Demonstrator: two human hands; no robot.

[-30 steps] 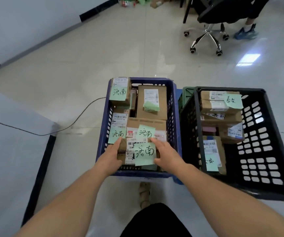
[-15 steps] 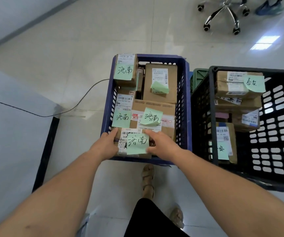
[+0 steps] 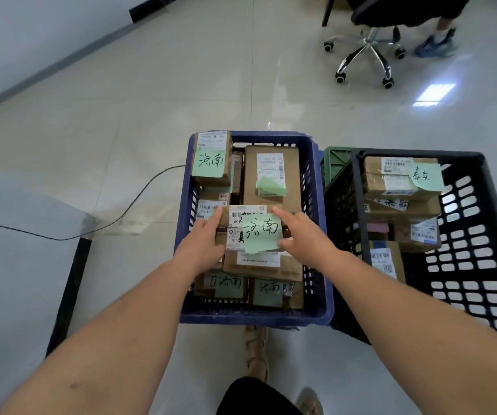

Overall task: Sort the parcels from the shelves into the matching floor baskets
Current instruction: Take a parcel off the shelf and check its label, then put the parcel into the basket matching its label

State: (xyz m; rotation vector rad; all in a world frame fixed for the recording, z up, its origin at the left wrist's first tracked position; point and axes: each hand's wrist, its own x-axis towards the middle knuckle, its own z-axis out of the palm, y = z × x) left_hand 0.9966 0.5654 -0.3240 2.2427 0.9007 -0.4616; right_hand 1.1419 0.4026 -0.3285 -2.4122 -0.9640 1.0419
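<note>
**Parcel held over the blue basket**

We hold one parcel (image 3: 238,218) between both hands over the middle of the blue basket (image 3: 186,205), above the boxes (image 3: 271,175) already lying in it. Whether it rests on them or hangs just clear, we cannot tell. Our left hand (image 3: 204,245) grips the parcel's left edge, fingers close together along that side, thumb out of sight. Our right hand (image 3: 304,238) takes the right edge, with forefinger and thumb spread wide apart and clamped on its far and near corners. A green note (image 3: 261,232) with handwritten characters is stuck on the parcel's top, its lower edge curling up, next to white labels.

Several boxes in the blue basket carry notes with the same characters: one at the far left corner, two at the near end below our wrists. Just to the right stands a black basket (image 3: 487,211) holding more boxes, and the top one bears a second note (image 3: 425,175) with different characters. A green basket (image 3: 335,163) shows behind, between the two.

On the tiled floor (image 3: 151,115) a dark cable (image 3: 139,202) runs in from the left toward the blue basket. A wheeled chair (image 3: 367,52) stands well apart at the far right, with another person's shoe (image 3: 434,46) beside it. Our own sandalled foot (image 3: 256,348) stands just before the blue basket's near wall
</note>
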